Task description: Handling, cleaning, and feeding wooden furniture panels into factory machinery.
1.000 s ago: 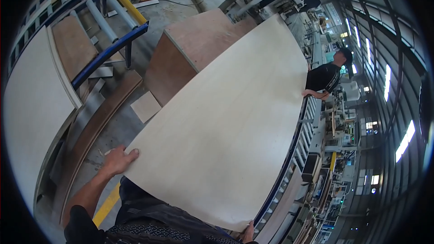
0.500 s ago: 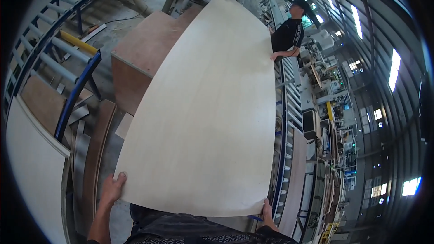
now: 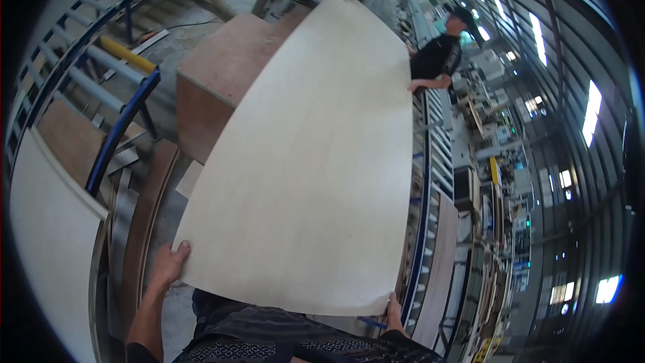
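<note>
Large pale thin wooden veneer sheet (image 3: 316, 161) lies flat and slightly bowed, long axis running straight away from the person; left hand (image 3: 169, 263) grips its near left corner with the thumb on top, right hand (image 3: 394, 310) closes on the near right corner, both equally near. A co-worker's hand (image 3: 418, 85) rests at the far right edge, beside the blue-railed roller conveyor (image 3: 430, 181). Fingers under the sheet are hidden, as is the brown plywood stack (image 3: 218, 81) partly beneath it.
</note>
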